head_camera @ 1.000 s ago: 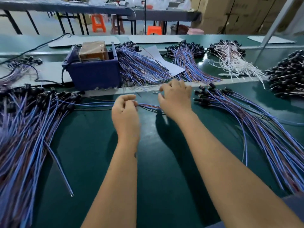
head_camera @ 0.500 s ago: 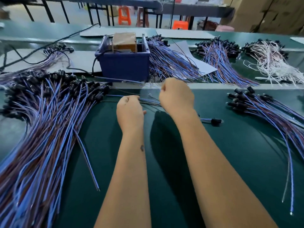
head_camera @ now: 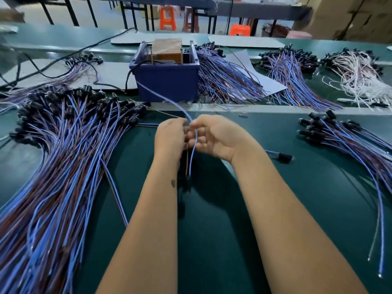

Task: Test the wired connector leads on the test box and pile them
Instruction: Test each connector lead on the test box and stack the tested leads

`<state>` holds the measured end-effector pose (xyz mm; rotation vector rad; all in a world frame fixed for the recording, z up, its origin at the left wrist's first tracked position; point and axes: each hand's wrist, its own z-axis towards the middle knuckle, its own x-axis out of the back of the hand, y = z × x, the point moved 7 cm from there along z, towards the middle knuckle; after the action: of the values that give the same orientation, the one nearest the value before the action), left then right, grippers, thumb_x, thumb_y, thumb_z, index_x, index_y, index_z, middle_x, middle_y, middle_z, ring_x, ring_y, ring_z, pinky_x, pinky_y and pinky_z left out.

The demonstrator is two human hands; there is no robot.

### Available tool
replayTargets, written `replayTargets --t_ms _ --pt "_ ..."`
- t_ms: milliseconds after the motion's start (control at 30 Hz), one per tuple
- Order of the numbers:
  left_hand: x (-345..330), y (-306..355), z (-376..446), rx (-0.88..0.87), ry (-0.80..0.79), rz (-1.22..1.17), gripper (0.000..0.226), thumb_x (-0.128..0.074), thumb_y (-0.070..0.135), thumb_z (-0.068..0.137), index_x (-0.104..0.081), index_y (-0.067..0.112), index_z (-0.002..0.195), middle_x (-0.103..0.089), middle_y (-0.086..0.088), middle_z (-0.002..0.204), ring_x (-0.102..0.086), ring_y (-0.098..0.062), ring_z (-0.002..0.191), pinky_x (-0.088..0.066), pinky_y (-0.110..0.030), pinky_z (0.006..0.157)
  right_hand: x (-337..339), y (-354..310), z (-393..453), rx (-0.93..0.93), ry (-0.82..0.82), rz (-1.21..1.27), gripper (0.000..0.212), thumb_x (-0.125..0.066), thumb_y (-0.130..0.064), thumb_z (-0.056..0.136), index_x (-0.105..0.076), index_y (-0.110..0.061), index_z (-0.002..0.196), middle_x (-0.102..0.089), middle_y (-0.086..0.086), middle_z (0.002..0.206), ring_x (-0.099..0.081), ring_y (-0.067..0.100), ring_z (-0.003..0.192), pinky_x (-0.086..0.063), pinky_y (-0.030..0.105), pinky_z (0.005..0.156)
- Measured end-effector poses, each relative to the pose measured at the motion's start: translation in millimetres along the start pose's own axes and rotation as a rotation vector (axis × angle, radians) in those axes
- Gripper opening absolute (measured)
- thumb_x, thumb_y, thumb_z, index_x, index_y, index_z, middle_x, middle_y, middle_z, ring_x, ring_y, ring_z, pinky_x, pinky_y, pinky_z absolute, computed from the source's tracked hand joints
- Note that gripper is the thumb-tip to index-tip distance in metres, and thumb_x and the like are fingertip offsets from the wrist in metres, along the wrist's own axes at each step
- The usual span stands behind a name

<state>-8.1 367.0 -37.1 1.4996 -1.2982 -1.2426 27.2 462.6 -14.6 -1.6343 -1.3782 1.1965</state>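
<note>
On the green bench [head_camera: 233,240], we hold one lead [head_camera: 193,149] at centre.
Left hand [head_camera: 169,136] and right hand [head_camera: 214,137] pinch its blue-and-brown wires; its black connector dangles at 6 o'clock, blue test box [head_camera: 167,83] at 12.

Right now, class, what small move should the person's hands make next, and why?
Probably carry the free wire ends up to the blue box. Both the left hand and right hand pinch one lead, its plug hanging below, not yet touching the box.
</note>
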Motion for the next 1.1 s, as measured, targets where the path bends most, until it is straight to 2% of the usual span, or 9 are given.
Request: replayTargets --t_ms 133,233,467,600,700,767,900,1000,1100 --pt "9 3 -4 -0.159 0.132 -0.014 0.030 -0.051 0.014 0.097 -0.059 0.014 0.068 -0.060 0.000 0.057 -0.049 -0.020 0.046 -0.041 -0.026 0.042 -7 11 2 0.007 -0.136 -0.197 0.023 -0.036 -0.008 0.093 -0.057 -0.011 0.083 -0.061 0.007 0.064 -0.061 0.021 0.050 -0.050 0.023 0.047" --pt "8 9 -11 -0.292 0.162 0.149 0.027 -0.052 0.011 0.095 -0.063 0.012 0.071 -0.057 0.009 0.053 -0.047 -0.009 0.044 -0.042 -0.023 0.043 0 7 4 0.069 -0.110 -0.145 0.026 -0.037 -0.017 0.097 -0.057 -0.010 0.083 -0.061 0.008 0.066 -0.060 0.021 0.052 -0.052 0.026 0.050" --pt "-3 14 -11 -0.328 -0.034 0.244 0.023 -0.054 0.014 0.095 -0.072 0.015 0.081 -0.062 0.003 0.058 -0.058 -0.017 0.049 -0.053 -0.034 0.052 9 2 13 0.286 0.198 -0.172 0.026 -0.051 -0.020 0.100 -0.049 -0.015 0.074 -0.051 -0.003 0.051 -0.043 0.009 0.038 -0.033 0.019 0.038" --pt "6 19 -7 -0.370 0.072 0.276 0.022 -0.050 0.019 0.100 -0.071 0.023 0.093 -0.067 0.004 0.075 -0.061 -0.018 0.071 -0.057 -0.044 0.076 9 -15 4 0.566 0.436 -0.251 0.020 -0.051 -0.015 0.099 -0.045 -0.019 0.081 -0.050 0.003 0.065 -0.046 0.014 0.053 -0.040 0.026 0.052" --pt "18 22 -5 -0.371 0.158 0.223 0.022 -0.046 0.018 0.102 -0.067 0.022 0.096 -0.059 0.007 0.071 -0.051 -0.013 0.063 -0.049 -0.034 0.065 7 -25 -11 0.763 0.578 -0.370 0.017 -0.048 -0.015 0.100 -0.043 -0.024 0.086 -0.047 -0.002 0.067 -0.041 0.014 0.058 -0.036 0.030 0.059" --pt "21 23 -5 -0.375 0.161 0.196 0.023 -0.045 0.015 0.101 -0.066 0.020 0.093 -0.052 0.008 0.067 -0.044 -0.012 0.059 -0.042 -0.029 0.058 5 -19 -8 0.743 0.528 -0.380 0.005 -0.049 -0.018 0.100 -0.048 -0.023 0.100 -0.043 -0.004 0.061 -0.038 0.010 0.053 -0.034 0.027 0.054" --pt "24 20 -6 -0.333 0.162 0.130 0.030 -0.042 0.021 0.103 -0.064 0.020 0.084 -0.039 0.006 0.060 -0.034 -0.012 0.054 -0.031 -0.030 0.053 3 -5 6 0.539 0.420 -0.445 0.036 -0.052 -0.018 0.098 -0.047 -0.015 0.133 -0.050 0.009 0.066 -0.046 0.019 0.061 -0.045 0.039 0.061" --pt "24 19 -6 -0.312 0.152 0.185 0.034 -0.041 0.025 0.104 -0.064 0.022 0.080 -0.041 0.002 0.059 -0.037 -0.014 0.054 -0.032 -0.030 0.053 2 -1 13 0.469 0.368 -0.417 0.041 -0.052 -0.013 0.098 -0.045 -0.010 0.138 -0.054 0.010 0.069 -0.050 0.019 0.063 -0.046 0.038 0.064" --pt "24 18 -6 -0.283 0.154 0.212 0.028 -0.046 0.023 0.102 -0.067 0.023 0.084 -0.057 0.010 0.059 -0.053 -0.010 0.057 -0.047 -0.031 0.059 5 2 17 0.405 0.316 -0.261 0.036 -0.054 -0.015 0.097 -0.051 -0.013 0.132 -0.046 -0.003 0.053 -0.041 0.010 0.047 -0.038 0.024 0.046"
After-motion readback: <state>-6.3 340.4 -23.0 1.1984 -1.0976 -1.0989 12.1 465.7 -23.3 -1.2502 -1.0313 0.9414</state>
